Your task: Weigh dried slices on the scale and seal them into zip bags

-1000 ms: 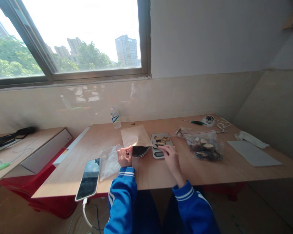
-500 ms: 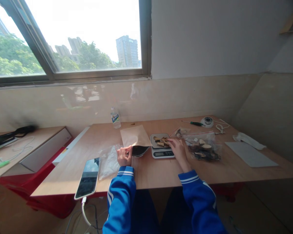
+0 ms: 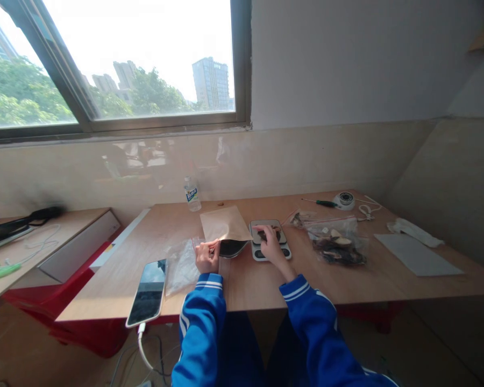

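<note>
My left hand (image 3: 207, 256) is closed on the open mouth of a brown paper pouch (image 3: 225, 226) lying on the wooden table (image 3: 266, 279). My right hand (image 3: 271, 242) rests over the small kitchen scale (image 3: 268, 237), its fingers curled down onto the dried brown slices on the pan. What the fingers hold is hidden. A clear zip bag (image 3: 335, 242) with more dried slices lies to the right of the scale.
A phone (image 3: 148, 293) on a cable lies at the near left edge beside an empty clear bag (image 3: 181, 266). A water bottle (image 3: 192, 194) stands at the back. A screwdriver (image 3: 321, 202), a round white device (image 3: 344, 200) and a grey sheet (image 3: 417, 252) lie to the right.
My right hand moved right toward the zip bag, then came back left onto the scale pan. My left hand stayed on the pouch mouth.
</note>
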{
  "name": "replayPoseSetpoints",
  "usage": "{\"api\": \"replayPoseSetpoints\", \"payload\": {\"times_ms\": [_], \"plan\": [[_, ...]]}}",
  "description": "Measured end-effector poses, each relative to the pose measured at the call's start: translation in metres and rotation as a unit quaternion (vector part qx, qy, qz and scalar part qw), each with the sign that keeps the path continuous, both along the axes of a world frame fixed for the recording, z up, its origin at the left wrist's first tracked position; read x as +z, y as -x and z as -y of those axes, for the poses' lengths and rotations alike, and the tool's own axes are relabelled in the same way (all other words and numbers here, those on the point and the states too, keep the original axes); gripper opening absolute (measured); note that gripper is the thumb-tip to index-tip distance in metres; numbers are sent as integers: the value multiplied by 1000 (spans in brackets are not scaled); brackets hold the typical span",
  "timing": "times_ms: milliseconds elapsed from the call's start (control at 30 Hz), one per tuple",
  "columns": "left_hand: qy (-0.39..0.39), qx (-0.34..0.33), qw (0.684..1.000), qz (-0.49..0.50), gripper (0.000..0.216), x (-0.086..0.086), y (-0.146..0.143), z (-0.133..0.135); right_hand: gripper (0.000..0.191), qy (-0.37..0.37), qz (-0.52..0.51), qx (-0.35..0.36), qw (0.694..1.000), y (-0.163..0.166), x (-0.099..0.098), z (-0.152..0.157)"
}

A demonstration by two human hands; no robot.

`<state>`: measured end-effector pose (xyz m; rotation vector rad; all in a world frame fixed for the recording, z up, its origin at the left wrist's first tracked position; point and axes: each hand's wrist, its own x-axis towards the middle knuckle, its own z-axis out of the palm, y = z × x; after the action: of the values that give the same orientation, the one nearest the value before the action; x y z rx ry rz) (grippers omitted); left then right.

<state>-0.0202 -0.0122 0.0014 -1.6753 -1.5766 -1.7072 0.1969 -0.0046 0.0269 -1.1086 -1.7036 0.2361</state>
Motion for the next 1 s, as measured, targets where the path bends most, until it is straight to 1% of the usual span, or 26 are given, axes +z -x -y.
{"api": "replayPoseSetpoints", "payload": {"times_ms": [167, 300, 400, 500, 567, 667, 733, 867, 1000], "plan": [[-2, 5, 1000, -1, 25, 0, -1, 0, 56, -5, 82, 19, 996, 0, -12, -11], [-7, 3, 1000, -4, 24, -1, -1, 0, 45, 4, 115, 17, 993, -3, -11, -7], [-6, 2, 1000, -2, 24, -1, 0, 0, 42, -26, 85, -3, 996, 3, -5, 12], [0, 0, 1000, -3, 23, -2, 0, 1, 37, -46, 29, -23, 998, 17, 1, 40], [-3, -3, 1000, -3, 22, -1, 0, 2, 35, -39, 11, 6, 999, 31, 2, 57], [-8, -3, 1000, -4, 20, 1, -1, 3, 38, -9, 41, 110, 993, 56, 0, 70], [-13, 0, 1000, -5, 21, 2, -1, 3, 41, 28, 73, 145, 986, 73, -2, 68], [-28, 7, 1000, -9, 20, 1, -1, 2, 43, 106, 130, 125, 978, 97, -1, 51], [-44, 14, 999, -21, 17, 0, -1, 2, 38, 165, 192, 84, 964, 109, 8, 27]]}}
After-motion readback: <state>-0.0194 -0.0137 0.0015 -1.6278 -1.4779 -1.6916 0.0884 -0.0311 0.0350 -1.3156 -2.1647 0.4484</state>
